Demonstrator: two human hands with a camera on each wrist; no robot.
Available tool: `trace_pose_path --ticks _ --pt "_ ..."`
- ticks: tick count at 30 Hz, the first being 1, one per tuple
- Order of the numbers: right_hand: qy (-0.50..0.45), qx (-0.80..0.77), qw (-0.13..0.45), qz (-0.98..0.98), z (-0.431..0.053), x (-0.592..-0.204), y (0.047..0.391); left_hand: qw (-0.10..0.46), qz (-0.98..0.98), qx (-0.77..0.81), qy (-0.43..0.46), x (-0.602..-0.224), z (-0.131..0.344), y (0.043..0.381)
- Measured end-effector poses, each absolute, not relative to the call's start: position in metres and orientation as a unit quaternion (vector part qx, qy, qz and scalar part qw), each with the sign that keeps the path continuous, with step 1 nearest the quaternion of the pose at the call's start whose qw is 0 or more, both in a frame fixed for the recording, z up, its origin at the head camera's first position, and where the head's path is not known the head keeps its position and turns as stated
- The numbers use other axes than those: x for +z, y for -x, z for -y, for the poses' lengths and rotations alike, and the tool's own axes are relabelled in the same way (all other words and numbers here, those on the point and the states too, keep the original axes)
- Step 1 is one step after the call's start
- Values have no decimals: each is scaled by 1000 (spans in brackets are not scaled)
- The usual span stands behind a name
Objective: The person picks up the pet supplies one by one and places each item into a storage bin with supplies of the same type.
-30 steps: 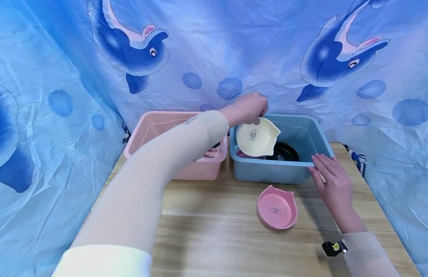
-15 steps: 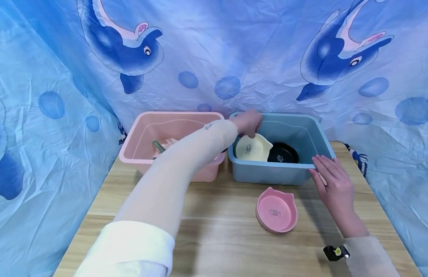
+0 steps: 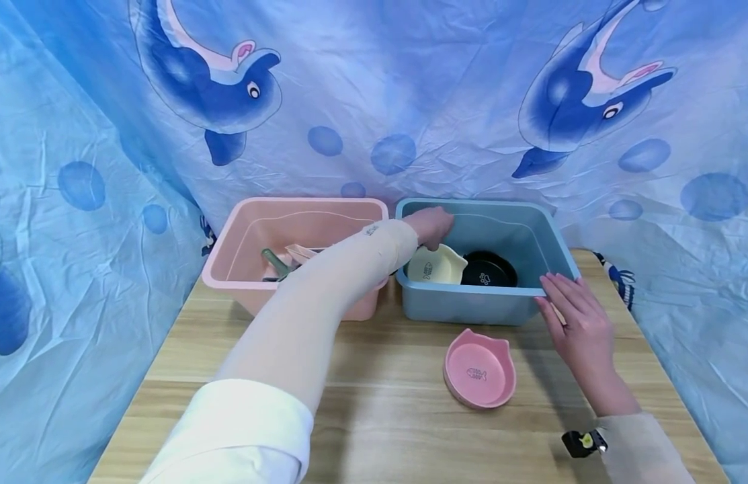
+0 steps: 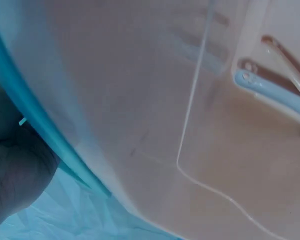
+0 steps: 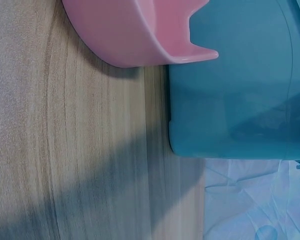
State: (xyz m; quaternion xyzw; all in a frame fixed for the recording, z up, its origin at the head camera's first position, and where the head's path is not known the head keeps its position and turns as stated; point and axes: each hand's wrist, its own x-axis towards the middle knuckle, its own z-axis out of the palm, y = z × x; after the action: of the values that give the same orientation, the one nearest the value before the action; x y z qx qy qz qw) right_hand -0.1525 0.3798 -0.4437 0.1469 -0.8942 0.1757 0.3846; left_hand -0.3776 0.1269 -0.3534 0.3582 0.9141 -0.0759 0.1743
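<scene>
In the head view my left hand (image 3: pixel 433 227) reaches down into the blue bin (image 3: pixel 470 308), holding a cream cat-eared bowl (image 3: pixel 439 265) by its upper edge. The bowl sits low at the bin's left end; my fingertips are partly hidden. Beside it lies a black bowl (image 3: pixel 488 270) with a paw print. My right hand (image 3: pixel 582 329) rests on the bin's front right corner, fingers straight along the rim. On the table in front stands a pink cat-eared bowl (image 3: pixel 479 370) with a fish-bone print. The left wrist view catches part of my left hand (image 4: pixel 20 160) at its edge.
Left of the blue bin stands a pink bin (image 3: pixel 313 207), partly behind my left forearm. It contains a green-handled item (image 3: pixel 275 262) and other utensils; a light blue handle (image 4: pixel 270 90) shows in the left wrist view. A dolphin-print curtain (image 3: pixel 374 101) hangs behind the wooden table (image 3: pixel 398 430).
My left hand has lowered the cream bowl from above the blue bin's rim down into its left end, levelling it somewhat. The right hand has stayed on the bin's corner.
</scene>
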Motion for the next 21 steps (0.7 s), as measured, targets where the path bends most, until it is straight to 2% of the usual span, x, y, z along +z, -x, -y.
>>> trace_pose_path --ticks 6,10,16,21 --pt "-147 189 390 889 -379 -448 151 120 -927 -100 -342 -338 -112 364" --pt "-148 187 391 889 -378 -449 149 113 -926 -91 -349 -333 -106 360" --pt "-151 185 393 888 -378 -447 147 135 -920 -27 -368 -316 -101 350" --pt "-153 182 395 887 -376 -447 148 197 -906 49 -372 -298 -93 344"
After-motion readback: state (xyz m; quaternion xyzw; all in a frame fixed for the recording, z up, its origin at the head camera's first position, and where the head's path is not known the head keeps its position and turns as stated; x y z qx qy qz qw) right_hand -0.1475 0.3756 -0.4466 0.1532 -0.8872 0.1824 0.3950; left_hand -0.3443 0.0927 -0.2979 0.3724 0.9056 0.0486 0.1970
